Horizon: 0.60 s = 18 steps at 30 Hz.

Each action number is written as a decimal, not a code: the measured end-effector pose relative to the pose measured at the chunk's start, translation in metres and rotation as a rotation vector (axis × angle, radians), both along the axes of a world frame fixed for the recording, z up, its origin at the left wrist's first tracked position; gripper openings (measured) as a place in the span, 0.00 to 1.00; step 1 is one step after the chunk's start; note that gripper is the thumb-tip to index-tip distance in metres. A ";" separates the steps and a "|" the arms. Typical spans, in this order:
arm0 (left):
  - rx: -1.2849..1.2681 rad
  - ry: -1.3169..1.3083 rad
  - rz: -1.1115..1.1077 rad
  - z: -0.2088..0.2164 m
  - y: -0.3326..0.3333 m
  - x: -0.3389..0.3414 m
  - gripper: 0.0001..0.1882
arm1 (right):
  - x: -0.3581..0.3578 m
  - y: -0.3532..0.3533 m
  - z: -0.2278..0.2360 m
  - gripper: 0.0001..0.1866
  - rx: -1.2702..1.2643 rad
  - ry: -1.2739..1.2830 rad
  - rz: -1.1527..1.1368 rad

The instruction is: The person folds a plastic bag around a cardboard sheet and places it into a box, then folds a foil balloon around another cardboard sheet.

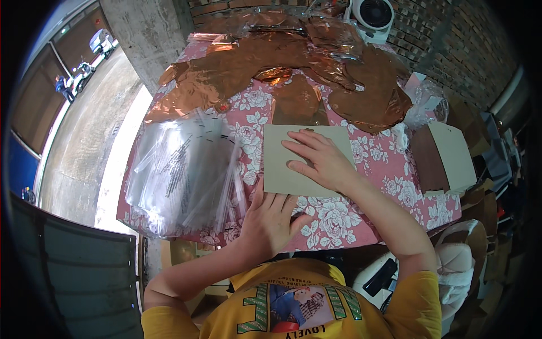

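My right hand (322,160) lies on a square beige cardboard sheet (282,175), palm down with its fingers stretched apart. Against the sheet's lower left edge rest the fingertips of my left hand (272,217); that hand is flat too, its thumb spread over the flowered cloth. Beyond the sheet, a flat copper-coloured foil piece (299,101) reaches its far edge; whether it runs underneath is hidden. Larger copper-coloured foil pieces (226,73) spread across the back. To my left lies a pile of clear plastic bags (180,175).
A pink tablecloth with white flowers (333,220) covers the table. At the right edge stands a stack of cardboard sheets (451,155), near a white cord (401,137) and crumpled clear plastic (432,104). A white fan (374,17) is at the back. A dark phone (380,277) lies beside me.
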<state>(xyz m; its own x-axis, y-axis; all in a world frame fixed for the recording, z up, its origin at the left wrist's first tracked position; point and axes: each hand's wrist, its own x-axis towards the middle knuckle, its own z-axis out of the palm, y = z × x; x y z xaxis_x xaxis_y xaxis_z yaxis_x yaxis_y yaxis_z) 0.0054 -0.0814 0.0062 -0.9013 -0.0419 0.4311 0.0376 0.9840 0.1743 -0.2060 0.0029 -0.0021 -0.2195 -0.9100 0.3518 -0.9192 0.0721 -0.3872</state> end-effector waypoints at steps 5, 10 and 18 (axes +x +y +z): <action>0.037 -0.011 -0.037 0.003 -0.003 0.003 0.31 | -0.001 0.000 -0.001 0.27 0.001 0.052 -0.002; 0.063 -0.047 -0.047 0.007 -0.004 0.004 0.32 | 0.001 -0.003 0.003 0.27 0.026 0.064 -0.019; 0.052 -0.065 0.012 0.010 0.002 0.008 0.32 | 0.003 -0.001 0.001 0.26 0.014 0.082 -0.022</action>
